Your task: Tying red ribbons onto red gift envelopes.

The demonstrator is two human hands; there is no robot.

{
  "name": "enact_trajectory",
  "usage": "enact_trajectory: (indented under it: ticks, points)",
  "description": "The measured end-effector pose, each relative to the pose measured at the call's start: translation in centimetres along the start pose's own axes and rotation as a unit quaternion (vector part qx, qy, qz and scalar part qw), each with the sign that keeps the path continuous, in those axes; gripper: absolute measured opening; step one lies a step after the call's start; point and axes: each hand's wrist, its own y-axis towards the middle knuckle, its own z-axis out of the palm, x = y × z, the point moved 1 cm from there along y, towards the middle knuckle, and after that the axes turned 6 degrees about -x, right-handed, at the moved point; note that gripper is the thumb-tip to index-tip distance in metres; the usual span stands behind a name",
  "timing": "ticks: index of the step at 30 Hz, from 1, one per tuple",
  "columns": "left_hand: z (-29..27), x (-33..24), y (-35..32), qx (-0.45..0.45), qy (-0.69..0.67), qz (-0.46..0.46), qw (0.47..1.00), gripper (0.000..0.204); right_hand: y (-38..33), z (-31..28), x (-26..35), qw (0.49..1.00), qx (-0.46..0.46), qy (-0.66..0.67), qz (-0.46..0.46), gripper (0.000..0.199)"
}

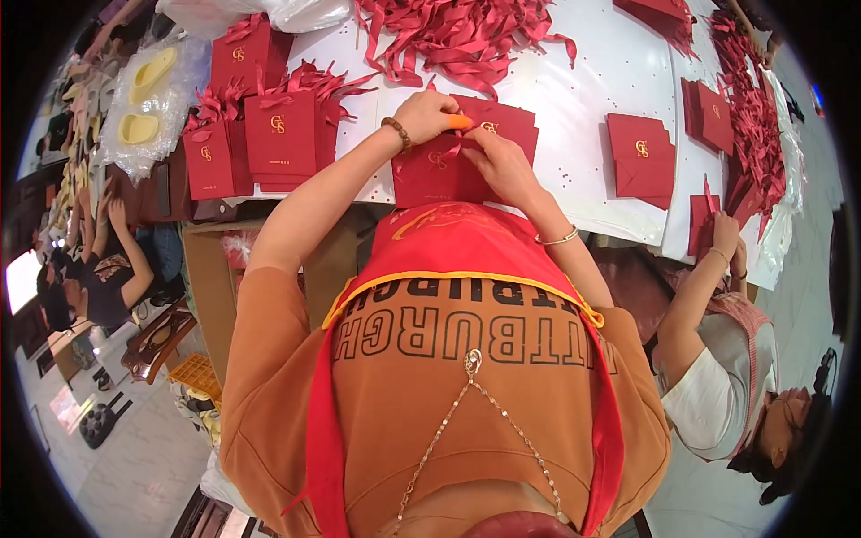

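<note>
A dark red paper gift bag (pixel 417 184) with gold print lies flat at the table's near edge, just in front of me. My left hand (pixel 429 118) is closed at its top edge, with an orange cover (pixel 459 122) on one finger. My right hand (pixel 504 165) meets it there, thumb and finger pinched together. A red ribbon (pixel 456 146) runs between my fingertips over the bag; the exact grip is partly hidden by the fingers. Behind it, more red bags (pixel 520 127) lie under and beyond my hands.
Finished-looking red bags with ribbons (pixel 280 134) stand at the left. A heap of loose red ribbons (pixel 457 36) lies at the far side. Bag stacks (pixel 639 157) sit to the right, where another person's hands (pixel 726 238) handle a bag. An open cardboard box (pixel 206 287) stands below left.
</note>
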Motion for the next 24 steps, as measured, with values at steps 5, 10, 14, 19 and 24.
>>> enact_trajectory:
  ticks: [5,10,14,19,24]
  points:
    - [-0.9,0.1,0.0,0.014,-0.013,-0.028,0.999,0.023,0.0,0.8,0.0,0.994,-0.044,0.057,0.077,0.047]
    - [-4.4,3.3,2.2,-0.141,-0.281,-0.127,0.941,0.016,-0.1,0.4,-0.3,0.995,0.020,0.040,0.089,0.061]
    - [-4.9,3.1,2.3,-0.170,-0.355,-0.195,0.898,0.022,0.0,0.4,-0.3,0.993,0.012,0.069,0.099,0.061]
    - [-5.6,3.4,-1.1,-0.172,-0.394,-0.179,0.885,0.045,-1.0,0.2,-2.2,0.973,-0.080,0.139,0.168,0.058]
    - [-0.6,2.2,-4.8,-0.069,-0.443,-0.135,0.884,0.033,0.2,0.7,-2.9,0.962,-0.114,0.123,0.216,0.044]
